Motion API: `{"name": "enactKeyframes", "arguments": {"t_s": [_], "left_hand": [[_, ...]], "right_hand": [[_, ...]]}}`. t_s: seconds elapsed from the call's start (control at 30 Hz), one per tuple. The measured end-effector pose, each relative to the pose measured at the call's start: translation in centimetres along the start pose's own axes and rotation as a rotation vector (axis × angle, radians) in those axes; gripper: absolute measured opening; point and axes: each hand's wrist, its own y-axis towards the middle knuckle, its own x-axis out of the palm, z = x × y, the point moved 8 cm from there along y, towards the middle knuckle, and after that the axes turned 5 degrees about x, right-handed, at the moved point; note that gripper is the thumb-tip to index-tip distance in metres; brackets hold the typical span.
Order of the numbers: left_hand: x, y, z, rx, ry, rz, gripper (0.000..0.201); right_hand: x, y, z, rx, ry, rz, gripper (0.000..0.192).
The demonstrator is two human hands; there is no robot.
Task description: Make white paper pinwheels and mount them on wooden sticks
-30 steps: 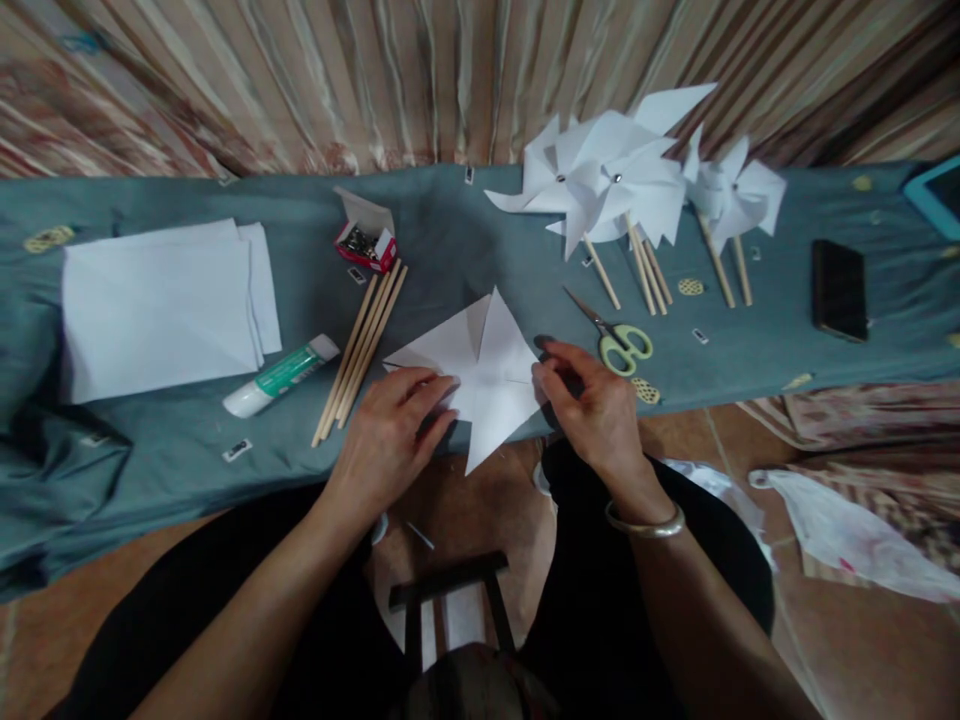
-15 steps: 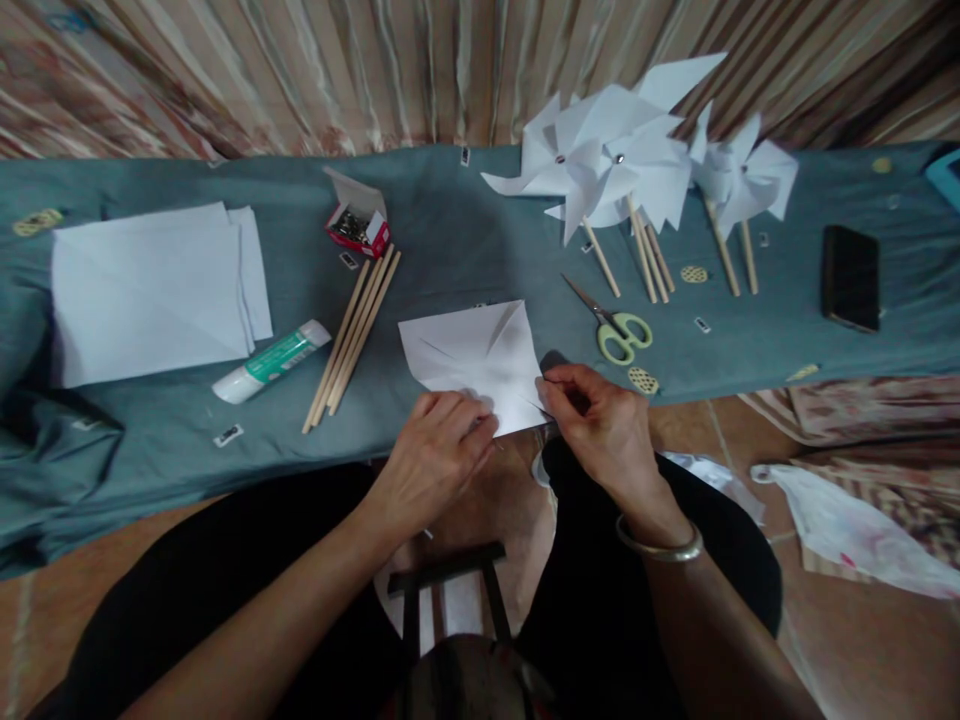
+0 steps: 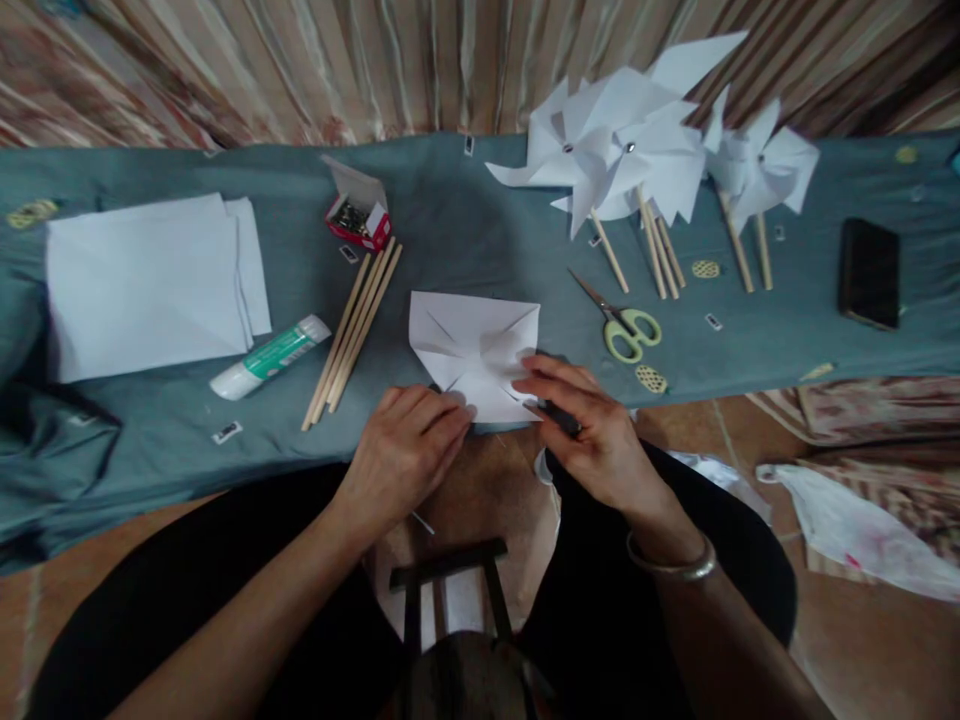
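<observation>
Now, from the head camera, you sit at a long table draped in a grey-blue cloth, with striped beige and brown curtains hanging behind it and a tiled terracotta floor below. Your left hand lies with fingers loosely extended, fingertips pressing the near edge of a white square paper sheet cut along its diagonals, which lies flat at the table's near edge. Your right hand rests its fingertips on the sheet's right corner while curling around a small dark object; what that object is cannot be told.

Left of the sheet lie a bundle of thin wooden sticks, a white glue tube with a green label and a stack of white paper. A small red box, open, sits behind the sticks. To the right lie yellow-handled scissors, finished white paper pinwheels on sticks and a black phone. A white plastic bag lies on the floor.
</observation>
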Motion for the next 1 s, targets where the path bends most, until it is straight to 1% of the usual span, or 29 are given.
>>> {"name": "enactKeyframes", "arguments": {"t_s": [0.07, 0.17, 0.27, 0.43, 0.53, 0.6, 0.7, 0.77, 0.9, 1.0], "left_hand": [[0.1, 0.0, -0.2, -0.019, -0.020, -0.003, 0.013], [0.2, 0.0, -0.2, -0.036, -0.034, -0.007, 0.013], [0.2, 0.0, -0.2, -0.041, -0.036, -0.017, 0.014], [0.2, -0.1, 0.0, -0.040, -0.040, -0.013, 0.015], [0.2, 0.0, 0.0, -0.056, -0.048, -0.008, 0.025], [0.2, 0.0, 0.2, -0.057, -0.066, -0.006, 0.031], [0.3, -0.1, 0.4, -0.035, -0.100, -0.003, 0.032], [0.4, -0.2, 0.5, -0.018, -0.116, 0.000, 0.031], [0.7, -0.7, 0.4, -0.009, -0.146, 0.005, 0.033], [0.7, -0.8, 0.3, -0.019, -0.166, 0.015, 0.031]], "right_hand": [[0.5, 0.1, 0.3, 0.035, 0.077, -0.007, 0.028], [0.9, 0.5, 0.7, 0.088, 0.181, 0.018, 0.015], [1.2, 1.0, 0.8, 0.112, 0.232, 0.051, 0.010], [1.5, 1.5, 0.2, 0.088, 0.160, 0.106, 0.011], [1.7, 1.7, -0.2, 0.090, 0.093, 0.112, 0.012], [1.8, 1.8, -0.3, 0.111, 0.057, 0.119, 0.020], [1.8, 1.9, -0.4, 0.142, 0.013, 0.137, 0.032], [1.8, 2.0, -0.7, 0.123, -0.020, 0.143, 0.029], [2.0, 1.9, -1.8, 0.004, -0.098, 0.153, 0.017], [2.2, 1.9, -2.6, -0.072, -0.157, 0.156, 0.014]]}}
